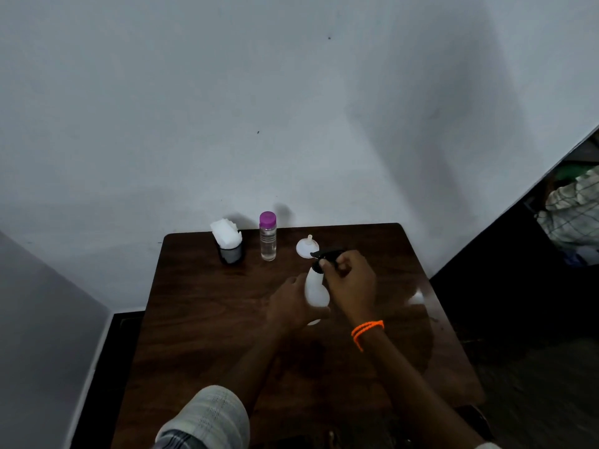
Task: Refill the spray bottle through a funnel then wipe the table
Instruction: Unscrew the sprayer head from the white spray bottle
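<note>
A white spray bottle (315, 288) with a black trigger head (325, 254) stands upright on the dark wooden table (210, 319). My left hand (291, 303) wraps around the bottle's lower body. My right hand (351, 280), with an orange band on the wrist, grips the black head at the neck. A white funnel (307, 245) lies mouth-down on the table just behind the bottle. A clear water bottle with a purple cap (268, 236) stands further left at the back.
A black holder stuffed with white tissues (228, 243) stands at the table's back left, near the wall. A small white scrap (416, 299) lies near the right table edge. Dark floor drops away on both sides of the table.
</note>
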Motion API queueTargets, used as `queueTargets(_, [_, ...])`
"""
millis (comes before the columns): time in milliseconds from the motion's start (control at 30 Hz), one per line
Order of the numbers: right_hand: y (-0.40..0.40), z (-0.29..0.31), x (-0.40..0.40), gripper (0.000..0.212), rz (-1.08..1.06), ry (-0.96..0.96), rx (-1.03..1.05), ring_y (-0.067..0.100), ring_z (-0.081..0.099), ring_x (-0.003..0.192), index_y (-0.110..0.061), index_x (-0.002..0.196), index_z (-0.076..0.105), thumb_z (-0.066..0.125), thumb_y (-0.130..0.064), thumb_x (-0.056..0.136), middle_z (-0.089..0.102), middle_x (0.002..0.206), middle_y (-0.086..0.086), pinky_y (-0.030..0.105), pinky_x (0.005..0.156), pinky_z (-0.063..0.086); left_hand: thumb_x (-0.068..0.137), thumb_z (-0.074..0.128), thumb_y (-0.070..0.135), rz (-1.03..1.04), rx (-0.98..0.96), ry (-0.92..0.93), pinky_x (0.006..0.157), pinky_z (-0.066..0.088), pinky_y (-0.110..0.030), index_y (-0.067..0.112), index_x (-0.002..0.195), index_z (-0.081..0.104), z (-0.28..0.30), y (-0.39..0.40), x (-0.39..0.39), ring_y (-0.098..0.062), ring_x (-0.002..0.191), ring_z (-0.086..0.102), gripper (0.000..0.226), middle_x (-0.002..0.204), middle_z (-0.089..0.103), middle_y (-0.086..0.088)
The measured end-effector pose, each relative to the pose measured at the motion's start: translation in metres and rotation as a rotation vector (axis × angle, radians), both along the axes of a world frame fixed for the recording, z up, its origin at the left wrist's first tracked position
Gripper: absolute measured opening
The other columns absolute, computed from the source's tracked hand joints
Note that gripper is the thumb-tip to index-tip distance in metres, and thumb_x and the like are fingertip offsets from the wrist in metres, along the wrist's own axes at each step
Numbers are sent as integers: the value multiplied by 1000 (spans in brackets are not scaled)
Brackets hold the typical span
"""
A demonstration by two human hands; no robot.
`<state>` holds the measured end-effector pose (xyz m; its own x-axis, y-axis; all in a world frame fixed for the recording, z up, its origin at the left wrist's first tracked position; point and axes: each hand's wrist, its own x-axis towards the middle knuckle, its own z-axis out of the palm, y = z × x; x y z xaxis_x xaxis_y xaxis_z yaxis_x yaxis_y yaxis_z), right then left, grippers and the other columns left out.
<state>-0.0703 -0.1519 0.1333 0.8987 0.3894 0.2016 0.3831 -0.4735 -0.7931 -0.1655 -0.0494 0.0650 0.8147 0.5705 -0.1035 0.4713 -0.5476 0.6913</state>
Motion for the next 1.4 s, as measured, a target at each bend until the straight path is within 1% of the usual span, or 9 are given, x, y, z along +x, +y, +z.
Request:
queueTargets(133, [11, -4, -10, 46, -53, 201, 78, 2, 62, 77, -19, 87, 61, 93, -43, 65, 66, 82, -10, 17, 67, 47, 54, 73, 75, -8, 10, -52, 84, 50, -27, 34, 141, 46, -3, -4, 1, -9, 112, 58, 100, 126, 59, 9])
queueTargets(333, [19, -8, 3, 40, -125, 303, 222, 14, 69, 78, -16, 86, 66, 96, -26, 61, 72, 82, -3, 45, 79, 59, 58, 86, 61, -38, -44, -70, 85, 46, -19, 36, 134, 51, -2, -5, 2, -1, 110, 54, 87, 121, 54, 17])
queueTargets(467, [18, 9, 19, 50, -94, 415, 382, 24, 75, 89, -20, 102, 66, 96, -11, 62, 76, 95, 5, 51, 81, 62, 58, 81, 66, -45, -25, -82, 85, 46, -21, 41, 133, 47, -7, -1, -2, -1, 108, 52, 85, 122, 52, 16])
queueTargets(667, [8, 36, 34, 58, -90, 462, 543, 27, 76, 88, -32, 103, 68, 98, -15, 56, 79, 94, 6, 45, 76, 63, 58, 83, 65, -63, 1, -140, 88, 47, -23, 36, 134, 50, -7, 1, -8, -2, 108, 52, 87, 125, 50, 17])
queueTargets(867, [-8, 44, 54, 55, -180, 540, 703, 25, 72, 82, -11, 115, 66, 93, -6, 67, 73, 109, 19, 33, 64, 60, 58, 85, 61, -42, 6, -190, 87, 42, -19, 32, 135, 51, -8, 1, -16, 1, 107, 50, 89, 123, 46, 21])
queueTargets(1000, [-22, 37, 72, 71, -287, 680, 788, 24, 69, 77, -1, 133, 53, 90, -4, 72, 69, 119, 27, 28, 57, 59, 56, 87, 60, 19, 2, -204, 86, 43, -19, 32, 130, 55, -9, 2, -22, 0, 105, 53, 86, 121, 48, 21])
queueTargets(1167, [-39, 26, 77, 43, -338, 855, 806, 24, 73, 78, -9, 107, 54, 84, 2, 77, 69, 112, 22, 31, 55, 61, 54, 84, 68, 53, 1, -173, 91, 53, -33, 34, 131, 52, -13, 4, -25, -5, 109, 55, 89, 126, 53, 16])
queueTargets(1300, [-52, 5, 78, 46, -325, 949, 784, 30, 72, 106, -5, 115, 56, 83, 1, 78, 70, 111, 22, 32, 60, 61, 55, 84, 67, 63, 9, -175, 91, 54, -34, 33, 130, 52, -15, 4, -27, -4, 109, 54, 89, 127, 54, 14])
queueTargets(1400, [-60, -1, 78, 32, -321, 1011, 768, 26, 72, 102, 0, 107, 64, 81, 1, 81, 71, 99, 15, 32, 60, 62, 54, 85, 67, 72, 2, -184, 89, 55, -34, 33, 129, 54, -17, 5, -31, -4, 107, 56, 88, 125, 54, 15])
